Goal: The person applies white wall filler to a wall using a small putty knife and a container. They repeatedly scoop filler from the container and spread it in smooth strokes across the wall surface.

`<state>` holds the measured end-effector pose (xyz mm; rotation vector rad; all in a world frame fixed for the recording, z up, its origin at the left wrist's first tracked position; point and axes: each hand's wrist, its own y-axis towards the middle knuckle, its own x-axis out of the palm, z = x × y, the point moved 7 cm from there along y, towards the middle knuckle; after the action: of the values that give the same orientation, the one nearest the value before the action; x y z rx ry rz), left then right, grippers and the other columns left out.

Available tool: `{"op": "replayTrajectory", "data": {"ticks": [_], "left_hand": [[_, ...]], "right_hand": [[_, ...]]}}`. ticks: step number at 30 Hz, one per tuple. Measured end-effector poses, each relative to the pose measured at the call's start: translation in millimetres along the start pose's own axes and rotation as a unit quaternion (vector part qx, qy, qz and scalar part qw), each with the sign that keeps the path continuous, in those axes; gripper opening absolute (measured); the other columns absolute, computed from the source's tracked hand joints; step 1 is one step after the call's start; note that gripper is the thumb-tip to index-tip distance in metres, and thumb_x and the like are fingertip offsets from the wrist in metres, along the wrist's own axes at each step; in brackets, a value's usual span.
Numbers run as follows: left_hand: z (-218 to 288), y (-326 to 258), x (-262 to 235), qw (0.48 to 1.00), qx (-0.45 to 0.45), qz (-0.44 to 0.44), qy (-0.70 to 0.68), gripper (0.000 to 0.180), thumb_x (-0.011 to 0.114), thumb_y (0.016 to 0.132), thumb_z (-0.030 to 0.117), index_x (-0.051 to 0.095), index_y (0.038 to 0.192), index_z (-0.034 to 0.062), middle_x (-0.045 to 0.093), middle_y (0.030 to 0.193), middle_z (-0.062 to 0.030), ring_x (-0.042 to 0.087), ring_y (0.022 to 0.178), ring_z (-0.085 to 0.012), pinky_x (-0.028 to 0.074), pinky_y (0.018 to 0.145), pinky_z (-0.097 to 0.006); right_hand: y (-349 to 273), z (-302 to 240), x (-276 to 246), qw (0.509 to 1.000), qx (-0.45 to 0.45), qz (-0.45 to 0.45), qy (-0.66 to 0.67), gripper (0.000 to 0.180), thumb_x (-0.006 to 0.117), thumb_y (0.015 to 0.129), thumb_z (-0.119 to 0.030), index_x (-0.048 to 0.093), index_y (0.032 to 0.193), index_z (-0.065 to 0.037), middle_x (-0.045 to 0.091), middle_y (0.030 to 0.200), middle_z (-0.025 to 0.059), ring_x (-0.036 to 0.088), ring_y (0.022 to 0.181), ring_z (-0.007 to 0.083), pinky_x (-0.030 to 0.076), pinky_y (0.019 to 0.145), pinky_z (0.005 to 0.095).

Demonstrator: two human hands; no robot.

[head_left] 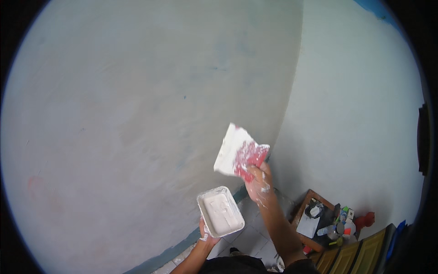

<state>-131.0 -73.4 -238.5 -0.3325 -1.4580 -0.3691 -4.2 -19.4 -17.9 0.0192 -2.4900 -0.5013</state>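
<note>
My right hand grips a red plastic putty spreader, its broad blade thickly coated in white putty. White smears cover the fingers and wrist. The spreader is raised in front of the patchy grey wall; whether its edge touches the wall I cannot tell. Lower and to the left, my left hand holds a white rectangular tub from beneath and the side, most of its fingers hidden under it. Smooth off-white putty lies in the tub, with ridges on its surface.
A paler wall meets the grey one at a corner on the right. Below it stands a wooden table crowded with bottles and small items, beside a yellowish panelled cabinet. Floor tiles show below my hands.
</note>
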Motion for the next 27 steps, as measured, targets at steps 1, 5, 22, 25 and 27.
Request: {"op": "replayTrajectory", "data": {"ticks": [1,5,22,25,27], "left_hand": [[-2,1,3,1.000,-0.004,-0.007,-0.008,0.053,0.039,0.100,0.041,0.043,0.145,0.0122,0.051,0.143,-0.0114,0.052,0.128,-0.0332,0.040,0.109,-0.056],[2,0,0,1.000,0.013,0.013,-0.016,0.053,0.040,0.100,0.040,0.043,0.145,0.0124,0.051,0.142,-0.0116,0.053,0.127,-0.0335,0.041,0.108,-0.056],[-4,-3,16,0.997,0.056,0.051,-0.001,0.050,0.037,0.098,0.039,0.049,0.139,0.0118,0.056,0.136,-0.0123,0.055,0.123,-0.0346,0.042,0.106,-0.056],[-3,-7,11,0.997,0.048,0.051,-0.026,0.050,0.038,0.098,0.039,0.049,0.139,0.0117,0.056,0.136,-0.0121,0.055,0.123,-0.0346,0.042,0.106,-0.056],[-4,-6,10,0.997,0.043,0.051,-0.026,0.051,0.039,0.098,0.039,0.049,0.139,0.0117,0.056,0.137,-0.0119,0.055,0.124,-0.0344,0.042,0.106,-0.056]], "right_hand": [[13,-13,9,0.995,-0.057,-0.010,-0.081,0.037,0.052,0.086,0.003,0.056,0.123,0.003,0.063,0.116,0.0125,0.060,0.106,0.0219,0.046,0.097,0.0375],[59,-69,91,0.795,-0.377,-0.103,-0.464,0.046,0.052,0.081,0.006,0.058,0.127,0.003,0.061,0.126,0.0196,0.059,0.115,0.0315,0.044,0.103,0.0403],[85,-75,59,0.707,-0.482,-0.037,-0.516,0.043,0.055,0.086,-0.001,0.054,0.128,0.007,0.064,0.114,0.0258,0.067,0.098,0.0358,0.055,0.081,0.0390],[137,-113,58,0.851,-0.211,0.095,-0.471,0.026,0.049,0.098,-0.012,0.058,0.113,0.007,0.068,0.079,0.0206,0.069,0.070,0.0330,0.050,0.060,0.0397],[168,-131,61,0.874,-0.200,0.112,-0.429,0.022,0.050,0.097,-0.014,0.059,0.105,0.005,0.063,0.068,0.0194,0.065,0.064,0.0339,0.048,0.056,0.0423]]}}
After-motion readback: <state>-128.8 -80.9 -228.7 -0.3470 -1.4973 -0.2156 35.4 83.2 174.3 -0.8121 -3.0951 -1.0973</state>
